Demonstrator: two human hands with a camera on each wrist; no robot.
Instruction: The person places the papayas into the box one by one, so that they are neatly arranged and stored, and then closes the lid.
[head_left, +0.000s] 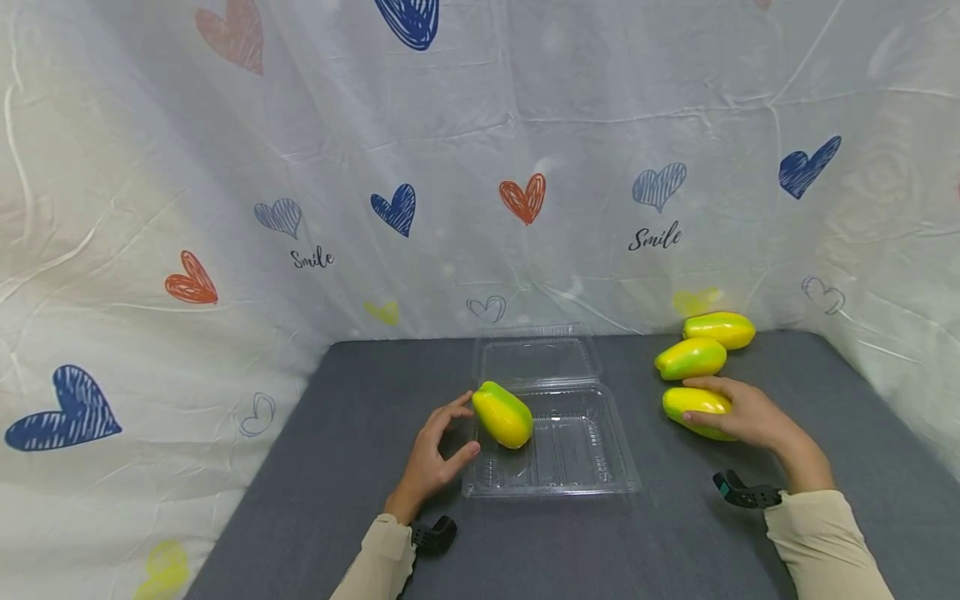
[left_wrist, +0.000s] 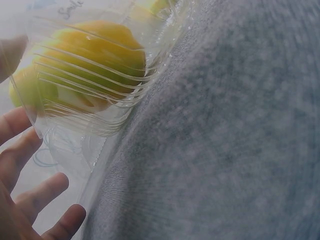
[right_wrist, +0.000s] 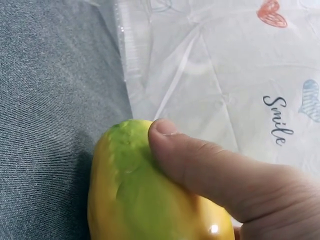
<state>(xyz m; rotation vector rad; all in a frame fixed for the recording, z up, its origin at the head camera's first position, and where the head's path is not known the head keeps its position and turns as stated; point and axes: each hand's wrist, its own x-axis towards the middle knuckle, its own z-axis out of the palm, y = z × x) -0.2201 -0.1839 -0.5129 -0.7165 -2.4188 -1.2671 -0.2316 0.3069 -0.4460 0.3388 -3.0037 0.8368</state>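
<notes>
A yellow-green papaya lies in the left part of a clear plastic clamshell box, whose lid is folded back. My left hand is at the box's left side, fingers spread, with a fingertip right by the papaya's green end. Through the ribbed wall of the box, the left wrist view shows the same papaya beside the loose fingers. On the right, my right hand grips another papaya on the table. Its thumb presses along that papaya's side in the right wrist view.
Behind the gripped fruit lie two more papayas, one nearer and one farther. The dark grey tabletop ends at a white sheet printed with hearts. Black bands sit on both wrists.
</notes>
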